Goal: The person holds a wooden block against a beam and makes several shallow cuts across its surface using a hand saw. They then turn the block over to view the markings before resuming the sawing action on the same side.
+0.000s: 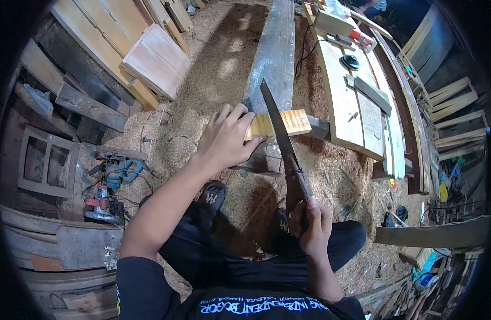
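A short block of light wood (296, 122) lies across the end of a long grey plank (272, 50). My left hand (226, 136) wraps over the block's left end, fingers on top and thumb along the near side. In my right hand (313, 226) is the handle of a hand saw (280, 130), its blade pointing away from me. The blade crosses over the block to the right of my left hand, teeth side down at the wood. The block's right end sticks out past the plank.
Pale boards (357, 101) on the right carry a square (370, 95) and a black round part (350, 62). Blue and red power tools (123, 172) lie at left near a wooden frame (47, 160). Panels (157, 61) stand at upper left; sawdust covers the floor (213, 64).
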Available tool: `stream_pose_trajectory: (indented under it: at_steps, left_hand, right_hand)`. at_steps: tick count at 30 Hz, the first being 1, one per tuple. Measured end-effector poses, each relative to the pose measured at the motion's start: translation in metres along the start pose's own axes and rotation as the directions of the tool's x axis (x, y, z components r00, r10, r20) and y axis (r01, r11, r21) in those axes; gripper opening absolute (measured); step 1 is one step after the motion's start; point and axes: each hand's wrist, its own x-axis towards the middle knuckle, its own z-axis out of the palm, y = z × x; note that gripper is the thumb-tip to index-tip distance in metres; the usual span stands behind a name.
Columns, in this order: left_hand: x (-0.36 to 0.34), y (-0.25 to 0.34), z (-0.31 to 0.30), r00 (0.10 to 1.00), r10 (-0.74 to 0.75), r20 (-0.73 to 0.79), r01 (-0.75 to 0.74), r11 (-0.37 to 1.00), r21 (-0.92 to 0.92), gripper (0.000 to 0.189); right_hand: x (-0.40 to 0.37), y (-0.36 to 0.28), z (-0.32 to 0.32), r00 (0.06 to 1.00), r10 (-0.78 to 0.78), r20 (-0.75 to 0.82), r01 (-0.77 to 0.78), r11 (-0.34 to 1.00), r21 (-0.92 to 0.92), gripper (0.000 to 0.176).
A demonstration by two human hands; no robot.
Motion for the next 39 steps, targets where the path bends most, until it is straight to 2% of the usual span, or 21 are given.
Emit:
stream_pose_trajectory:
  at_steps: [4, 6, 9, 12, 15, 19, 21, 23, 25, 28, 31, 32, 33, 34, 35, 37, 39]
  left_hand:
    - [0.001, 0.001, 0.002, 1.000, -0.002, 0.016, 0.002, 1.000, 0.029, 0.055]
    - [0.003, 0.001, 0.001, 0.998, -0.043, 0.034, 0.042, 0.999, 0.031, 0.056]
    - [0.004, -0.002, 0.002, 0.999, -0.025, 0.027, 0.025, 1.000, 0.008, 0.056]
    - [0.004, -0.004, 0.001, 0.999, 0.004, 0.045, -0.005, 1.000, 0.002, 0.056]
    - [0.004, -0.004, -0.001, 0.999, 0.018, 0.040, -0.019, 1.000, 0.023, 0.055]
    - [0.004, 0.000, -0.004, 0.996, -0.006, 0.091, 0.002, 0.999, 0.043, 0.054]
    - [0.005, -0.001, -0.003, 0.999, -0.014, 0.041, 0.013, 0.999, 0.038, 0.054]
    - [0.007, -0.001, -0.004, 0.999, -0.008, 0.050, 0.006, 1.000, 0.027, 0.054]
    - [0.003, 0.000, -0.001, 0.997, 0.000, 0.076, -0.002, 1.000, 0.017, 0.054]
    - [0.003, -0.003, 0.002, 0.999, 0.036, -0.015, -0.036, 0.999, 0.007, 0.054]
    - [0.006, -0.005, -0.003, 0.999, 0.028, 0.017, -0.029, 0.999, 0.041, 0.053]
    - [0.005, -0.002, -0.005, 0.999, 0.003, 0.040, -0.005, 0.999, 0.045, 0.053]
    - [0.005, 0.000, -0.004, 0.998, -0.020, 0.062, 0.017, 0.999, 0.048, 0.054]
    - [0.007, 0.000, -0.003, 0.998, -0.017, 0.062, 0.014, 0.999, 0.042, 0.054]
    - [0.007, 0.000, -0.003, 0.998, -0.014, 0.067, 0.012, 0.999, 0.033, 0.054]
    - [0.005, 0.000, -0.003, 0.997, -0.022, 0.070, 0.020, 0.999, 0.029, 0.054]
    - [0.005, 0.000, -0.003, 0.999, -0.002, 0.052, 0.001, 1.000, 0.024, 0.054]
  right_hand:
    - [-0.006, -0.006, 0.002, 0.996, 0.061, -0.065, -0.053, 0.991, 0.121, 0.057]
    - [-0.018, -0.009, -0.006, 1.000, 0.016, 0.018, -0.017, 1.000, 0.021, 0.058]
    - [-0.043, -0.008, -0.014, 1.000, -0.020, -0.001, 0.020, 0.999, -0.049, 0.058]
    - [-0.045, -0.006, -0.012, 1.000, 0.023, 0.006, -0.023, 0.999, -0.039, 0.057]
    - [-0.003, -0.006, 0.002, 0.999, 0.032, 0.011, -0.031, 0.997, -0.072, 0.056]
    - [-0.009, -0.002, 0.000, 1.000, 0.016, -0.015, -0.018, 0.991, -0.135, 0.053]
    - [-0.042, 0.005, -0.016, 0.997, -0.079, 0.007, 0.078, 0.969, -0.235, 0.052]
    - [-0.069, -0.001, -0.022, 1.000, 0.007, -0.006, -0.007, 0.997, -0.078, 0.053]
    - [-0.059, -0.005, -0.015, 1.000, 0.015, -0.006, -0.015, 0.995, -0.096, 0.056]
    - [-0.016, -0.005, 0.004, 0.997, -0.008, -0.075, 0.003, 0.997, -0.074, 0.052]
    - [-0.002, -0.004, 0.011, 1.000, 0.023, -0.019, -0.025, 0.997, -0.073, 0.048]
    - [-0.019, 0.015, 0.007, 0.970, -0.186, -0.155, 0.122, 0.928, -0.352, 0.046]
    - [-0.038, 0.028, 0.003, 0.884, -0.412, -0.219, 0.201, 0.760, -0.618, 0.044]
    - [-0.056, 0.026, -0.022, 0.980, -0.195, -0.039, 0.137, 0.802, -0.581, 0.049]
    - [-0.068, 0.002, -0.019, 0.999, 0.053, -0.004, -0.053, 0.999, 0.013, 0.054]
    - [-0.072, -0.006, -0.018, 1.000, 0.006, -0.028, -0.007, 1.000, -0.027, 0.060]
    - [-0.048, -0.010, -0.010, 0.999, 0.030, -0.032, -0.030, 1.000, 0.000, 0.059]
